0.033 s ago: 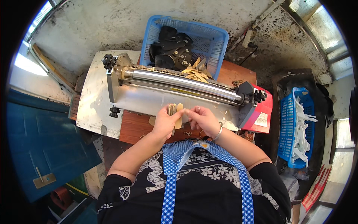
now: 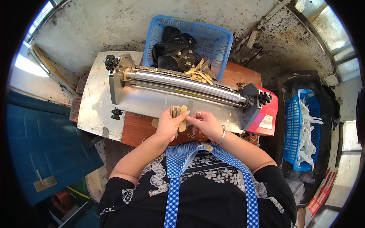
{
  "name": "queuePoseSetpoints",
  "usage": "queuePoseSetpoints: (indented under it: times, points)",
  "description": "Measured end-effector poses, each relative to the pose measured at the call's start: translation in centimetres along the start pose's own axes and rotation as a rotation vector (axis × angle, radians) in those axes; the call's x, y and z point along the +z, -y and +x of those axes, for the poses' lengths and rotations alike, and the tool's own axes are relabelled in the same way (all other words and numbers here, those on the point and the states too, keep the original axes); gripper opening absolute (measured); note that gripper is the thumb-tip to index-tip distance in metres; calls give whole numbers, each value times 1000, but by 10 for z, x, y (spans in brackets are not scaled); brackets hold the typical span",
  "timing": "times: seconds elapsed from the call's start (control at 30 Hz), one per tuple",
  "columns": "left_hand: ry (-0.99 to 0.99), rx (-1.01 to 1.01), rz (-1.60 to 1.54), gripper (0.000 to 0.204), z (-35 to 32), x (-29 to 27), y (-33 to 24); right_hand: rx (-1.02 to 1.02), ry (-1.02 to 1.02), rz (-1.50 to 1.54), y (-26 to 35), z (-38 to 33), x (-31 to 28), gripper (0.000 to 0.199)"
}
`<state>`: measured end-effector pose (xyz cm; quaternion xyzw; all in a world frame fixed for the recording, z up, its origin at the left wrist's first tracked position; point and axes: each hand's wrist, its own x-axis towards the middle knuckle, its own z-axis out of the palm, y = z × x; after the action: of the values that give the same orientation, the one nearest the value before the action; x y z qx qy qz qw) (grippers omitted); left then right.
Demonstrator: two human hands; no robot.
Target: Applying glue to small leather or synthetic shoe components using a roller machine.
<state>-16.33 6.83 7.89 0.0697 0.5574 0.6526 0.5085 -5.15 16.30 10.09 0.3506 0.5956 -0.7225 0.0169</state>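
Observation:
My left hand (image 2: 167, 122) is closed round a small stack of flat tan strips with rounded ends (image 2: 183, 121), held upright over the near edge of the machine. One strip stands out to the right of the others, with my left thumb across it. My right hand (image 2: 207, 124) is just to the right, its fingers curled and its thumb and forefinger pinched close to that strip's edge. Whether it grips anything is too small to tell. Beyond both hands lies a roller machine with a shiny metal roller (image 2: 182, 84) and a flat metal plate (image 2: 152, 102).
Behind the roller, a blue basket (image 2: 213, 30) holds black pieces (image 2: 176, 51); tan strips (image 2: 201, 76) are heaped by it. Black knobs (image 2: 111, 62) and a red housing (image 2: 268, 114) flank the machine. On the right, another blue basket (image 2: 292, 129) contains white pieces (image 2: 305, 140).
My right hand has shifted very slightly, its fingers a little lower and more curled. My left hand and the strips look the same.

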Motion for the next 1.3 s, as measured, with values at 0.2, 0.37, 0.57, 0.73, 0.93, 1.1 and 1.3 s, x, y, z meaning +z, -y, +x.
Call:
queuePoseSetpoints:
  times: [0.2, 0.37, 0.57, 0.73, 0.93, 1.1, 1.3]
  points:
    - [-44, -5, -186, 18, 4, -4, -9, -4, -218, 146, -7, 7, -20, 22]
    - [-67, 23, -212, 19, 6, 0, -9, -50, -353, 472, -3, 14, -14, 22]
    - [-56, 13, -154, 15, 4, 9, -6, 45, 124, 64, 5, 1, 0, 18]
    - [143, -112, -258, 16, 2, -9, -1, 217, 61, 385, -10, 15, -19, 19]
    - [256, -116, -356, 23, -8, -2, -9, 93, -334, 559, 5, 16, -25, 22]
    - [215, -105, -337, 23, 0, 2, -6, -126, -16, -32, -9, 4, 2, 23]
    - [149, -108, -354, 20, -1, 8, -7, -32, -48, 68, 0, -1, 1, 21]
